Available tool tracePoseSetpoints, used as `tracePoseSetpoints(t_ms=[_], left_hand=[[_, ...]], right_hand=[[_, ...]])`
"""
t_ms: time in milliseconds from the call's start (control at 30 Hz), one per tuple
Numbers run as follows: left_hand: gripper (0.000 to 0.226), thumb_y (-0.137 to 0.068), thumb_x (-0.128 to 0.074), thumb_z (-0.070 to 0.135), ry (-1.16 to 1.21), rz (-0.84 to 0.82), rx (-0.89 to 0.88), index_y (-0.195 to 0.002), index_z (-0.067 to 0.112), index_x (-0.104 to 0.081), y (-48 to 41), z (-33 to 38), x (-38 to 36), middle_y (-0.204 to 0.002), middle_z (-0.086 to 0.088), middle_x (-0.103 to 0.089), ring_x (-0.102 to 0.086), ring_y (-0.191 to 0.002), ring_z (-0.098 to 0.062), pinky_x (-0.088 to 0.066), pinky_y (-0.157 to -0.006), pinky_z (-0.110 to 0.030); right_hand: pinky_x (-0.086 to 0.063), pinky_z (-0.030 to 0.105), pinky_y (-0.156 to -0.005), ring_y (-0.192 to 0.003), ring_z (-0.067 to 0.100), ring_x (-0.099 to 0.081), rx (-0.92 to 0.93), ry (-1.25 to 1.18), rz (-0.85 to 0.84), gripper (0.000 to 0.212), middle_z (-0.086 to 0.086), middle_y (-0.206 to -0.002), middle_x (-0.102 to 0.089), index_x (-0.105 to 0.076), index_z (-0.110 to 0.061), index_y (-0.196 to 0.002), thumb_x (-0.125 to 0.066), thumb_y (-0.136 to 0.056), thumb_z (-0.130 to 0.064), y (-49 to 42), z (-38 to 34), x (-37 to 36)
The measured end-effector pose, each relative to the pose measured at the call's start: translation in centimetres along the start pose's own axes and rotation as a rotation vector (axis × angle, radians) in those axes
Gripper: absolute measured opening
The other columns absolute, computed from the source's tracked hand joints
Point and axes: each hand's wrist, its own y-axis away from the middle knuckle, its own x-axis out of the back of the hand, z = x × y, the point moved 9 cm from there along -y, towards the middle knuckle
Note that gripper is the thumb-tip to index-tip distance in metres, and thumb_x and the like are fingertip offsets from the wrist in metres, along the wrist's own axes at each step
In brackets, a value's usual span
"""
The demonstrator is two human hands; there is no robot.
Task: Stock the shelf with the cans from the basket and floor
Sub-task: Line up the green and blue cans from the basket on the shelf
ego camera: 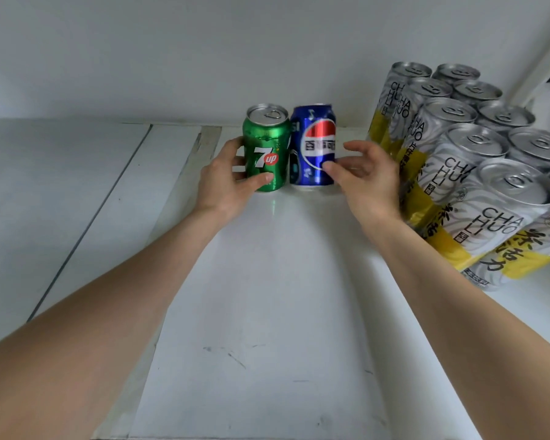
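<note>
— White shelf, pale back wall, and two short cans standing upright at the back. Where are the hands?

— The left hand is curled around the green 7up can, thumb across its front and fingers behind. The right hand is loosely spread, thumb tip touching the blue Pepsi can, fingers apart from it.

— So how should this step be finished?

— I'd say nudge both cans gently back, keeping them upright with labels forward, then let go straight outward so neither one tips.

— What's the count?

— One 7up, one Pepsi, touching or nearly so. To the right stands a block of tall silver-and-yellow Cha Huo cans; I count ten lids before the edge cuts them off. Basket and floor are out of sight.
</note>
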Motion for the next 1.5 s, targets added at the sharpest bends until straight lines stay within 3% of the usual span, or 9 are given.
tracePoseSetpoints(t_ms=[100, 200, 400, 633, 967, 1133, 1233, 1333, 1500], left_hand=[[0.066, -0.074, -0.080, 0.021, -0.017, 0.004, -0.018, -0.132, 0.025, -0.048, -0.4, 0.1, 0.1, -0.102, 0.002, -0.062, -0.067, -0.087, -0.018, -0.055, -0.085, -0.034], [0.066, -0.074, -0.080, 0.021, -0.014, -0.034, -0.026, -0.131, 0.026, -0.048, -0.8, 0.2, -0.2, -0.104, 0.000, -0.063, -0.068, -0.088, -0.018, -0.056, -0.083, -0.032], [0.067, -0.075, -0.079, 0.019, 0.006, -0.053, -0.031, -0.133, 0.025, -0.047, -1.3, 0.2, -0.4, -0.109, -0.002, -0.064, -0.069, -0.088, -0.019, -0.054, -0.079, -0.024], [0.068, -0.076, -0.079, 0.019, 0.010, -0.056, -0.029, -0.135, 0.025, -0.046, -2.2, -0.1, -0.4, -0.108, 0.001, -0.062, -0.068, -0.087, -0.017, -0.052, -0.074, -0.017], [0.067, -0.075, -0.079, 0.022, -0.013, -0.023, -0.025, -0.134, 0.027, -0.046, -4.3, -0.7, -0.5, -0.107, 0.001, -0.061, -0.067, -0.088, -0.016, -0.050, -0.075, -0.018], [0.069, -0.075, -0.079, 0.026, -0.050, -0.012, -0.033, -0.135, 0.028, -0.046, -5.4, -1.0, -0.5, -0.106, 0.002, -0.060, -0.066, -0.091, -0.017, -0.052, -0.085, -0.029], [0.069, -0.075, -0.079, 0.028, -0.070, -0.002, -0.031, -0.135, 0.028, -0.046, -6.2, -1.1, -0.5, -0.105, 0.003, -0.059, -0.064, -0.091, -0.016, -0.051, -0.086, -0.028], [0.069, -0.076, -0.079, 0.028, -0.075, 0.008, -0.030, -0.136, 0.027, -0.045, -6.9, -1.2, -0.7, -0.105, 0.002, -0.059, -0.062, -0.092, -0.014, -0.050, -0.086, -0.026], [0.068, -0.076, -0.078, 0.028, -0.074, 0.024, -0.015, -0.135, 0.028, -0.046, -7.5, -1.4, -0.9, -0.117, -0.005, -0.063, -0.063, -0.101, -0.019, -0.050, -0.094, -0.036]], right_hand=[[-0.053, 0.012, -0.068, -0.090, 0.002, -0.066, 0.001, 0.050, -0.114, 0.057, -0.003, -0.105, -0.067, -0.058, -0.021, -0.120, -0.086, -0.071, -0.023, -0.1, 0.6, -1.7], [-0.057, 0.033, -0.085, -0.102, 0.018, -0.066, 0.006, 0.075, -0.153, 0.039, 0.006, -0.114, -0.067, -0.058, -0.022, -0.116, -0.077, -0.082, -0.021, -1.9, 0.5, -3.3], [-0.059, 0.040, -0.077, -0.092, 0.022, -0.070, -0.080, 0.042, -0.070, 0.021, 0.008, -0.099, -0.071, -0.064, -0.031, -0.093, -0.079, -0.079, -0.033, -4.3, 1.1, -3.6], [-0.060, 0.046, -0.079, -0.091, 0.019, -0.069, -0.179, 0.009, -0.013, 0.035, 0.002, -0.099, -0.069, -0.061, -0.031, -0.092, -0.086, -0.068, -0.038, -5.2, 1.8, -3.6], [-0.056, 0.044, -0.090, -0.103, 0.027, -0.067, -0.307, 0.015, -0.015, 0.076, 0.011, -0.120, -0.066, -0.060, -0.005, -0.124, -0.091, -0.061, -0.037, -6.6, 2.9, -4.7], [-0.057, 0.027, -0.076, -0.095, 0.020, -0.067, -0.284, -0.051, 0.031, 0.073, 0.008, -0.115, -0.064, -0.055, -0.005, -0.128, -0.089, -0.068, -0.026, -6.7, 2.8, -4.7], [-0.051, 0.015, -0.053, -0.072, 0.007, -0.067, -0.265, -0.167, 0.018, 0.041, -0.002, -0.091, -0.064, -0.058, -0.011, -0.103, -0.085, -0.072, -0.010, -6.7, 2.8, -5.2], [-0.053, 0.016, -0.061, -0.077, 0.006, -0.068, -0.222, -0.217, -0.020, 0.033, -0.008, -0.087, -0.066, -0.059, -0.021, -0.089, -0.081, -0.074, -0.001, -6.8, 2.9, -5.7], [-0.054, 0.015, -0.073, -0.087, 0.001, -0.066, -0.111, -0.098, -0.115, 0.050, -0.015, -0.095, -0.065, -0.059, -0.023, -0.107, -0.084, -0.070, -0.002, -6.7, 2.8, -5.5]])
